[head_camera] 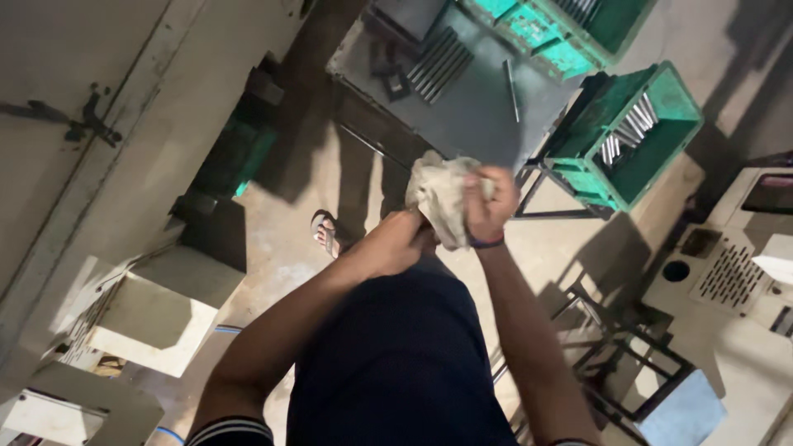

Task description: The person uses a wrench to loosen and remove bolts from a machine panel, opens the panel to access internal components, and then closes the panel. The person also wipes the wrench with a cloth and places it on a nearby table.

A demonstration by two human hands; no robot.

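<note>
A crumpled off-white rag (438, 192) is bunched between both of my hands, held in front of my body. My right hand (489, 206) grips it from the right, fingers curled over the cloth, with a dark band on the wrist. My left hand (395, 244) is pressed into the rag from below and left, its fingers mostly hidden by the cloth. Just beyond the rag stands a grey metal table (471, 107) with several short metal rods (439, 64) laid side by side and one loose rod (512, 91).
A green plastic crate (673, 107) holding metal rods sits on a stand at right; another green crate (562, 33) rests at the table's far end. A machine panel (727, 272) is at far right, a metal stool frame (619, 347) below it, grey blocks (165, 306) at left.
</note>
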